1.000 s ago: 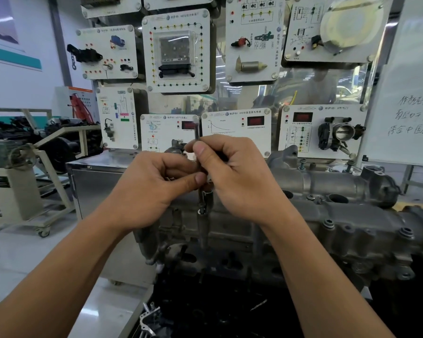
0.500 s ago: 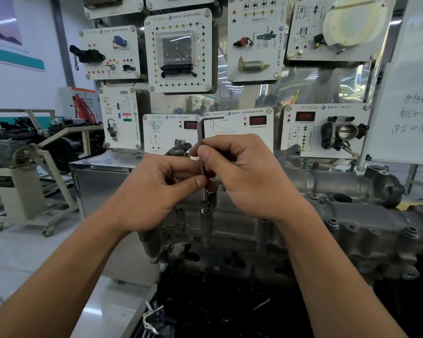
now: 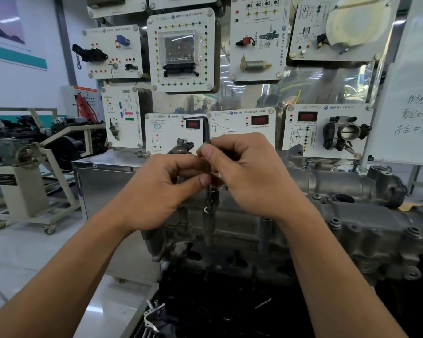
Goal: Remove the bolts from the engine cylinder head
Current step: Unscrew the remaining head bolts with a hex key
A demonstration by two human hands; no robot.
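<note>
Workshop wall of training panels (image 3: 181,50) behind; the cylinder head (image 3: 352,228) lies across the bench in front and runs off to the right. Both hands are on an L-shaped hex key (image 3: 207,129). The left hand (image 3: 156,191) pinches the shaft between thumb and forefinger, and the right hand (image 3: 252,176) pinches it from the other side, slightly higher. The key stands upright, short arm on top pointing left, tip down in a bolt (image 3: 208,210) on a raised boss at the head's near left end. Looks like finger-spinning, so the bolt is probably already cracked loose. Can't tell how far out it is. Next: hold the key square in the socket, twirl until the threads clear, lift the bolt out. More bolts (image 3: 334,223) along the right flange are not yet pulled.
</note>
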